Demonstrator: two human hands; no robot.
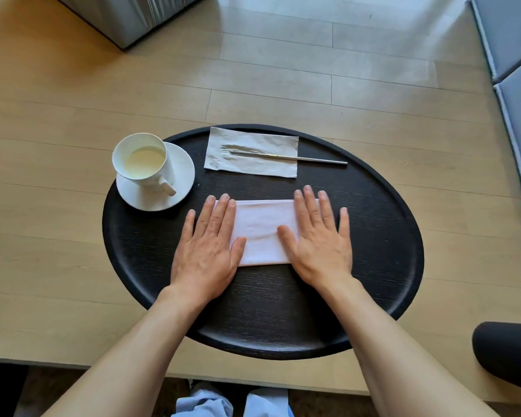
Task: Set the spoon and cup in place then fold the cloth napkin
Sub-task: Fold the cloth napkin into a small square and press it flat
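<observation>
A white cloth napkin, folded into a rectangle, lies flat in the middle of the round black table. My left hand rests flat on its left end, fingers spread. My right hand presses flat on its right end, thumb on the cloth. A white cup holding pale liquid stands on a white saucer at the table's back left, handle toward me. A metal spoon lies across a grey paper napkin at the back, its handle pointing right.
The table stands on a light wooden floor. Grey cushions line the right edge. A grey ribbed object sits at the top left. A dark rounded armrest is at the lower right. My knees show at the bottom.
</observation>
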